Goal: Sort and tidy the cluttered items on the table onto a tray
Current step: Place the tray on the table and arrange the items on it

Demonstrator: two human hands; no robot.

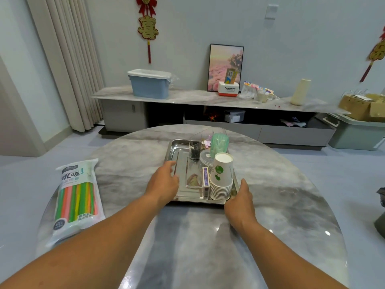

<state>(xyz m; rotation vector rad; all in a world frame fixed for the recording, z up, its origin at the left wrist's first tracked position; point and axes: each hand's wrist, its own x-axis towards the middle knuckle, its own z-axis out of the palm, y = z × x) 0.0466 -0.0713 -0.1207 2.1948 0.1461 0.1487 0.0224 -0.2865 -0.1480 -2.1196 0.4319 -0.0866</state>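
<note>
A steel tray (174,150) sits in the middle of the round marble table (270,184). On it stand a stack of white paper cups (221,178), a green plastic cup stack (218,142), clear plastic boxes (198,147), a round lid (207,157) and a small purple-and-white box (205,176). My left hand (164,182) grips the tray's left rim, fingers curled over the edge. My right hand (241,199) holds the tray's near right corner, thumb up along the rim.
A bag of coloured straws (78,197) lies at the table's left edge. Behind the table runs a low cabinet (208,101) with a blue bin (150,84), a framed picture (226,67), a white vase (301,91) and small packets.
</note>
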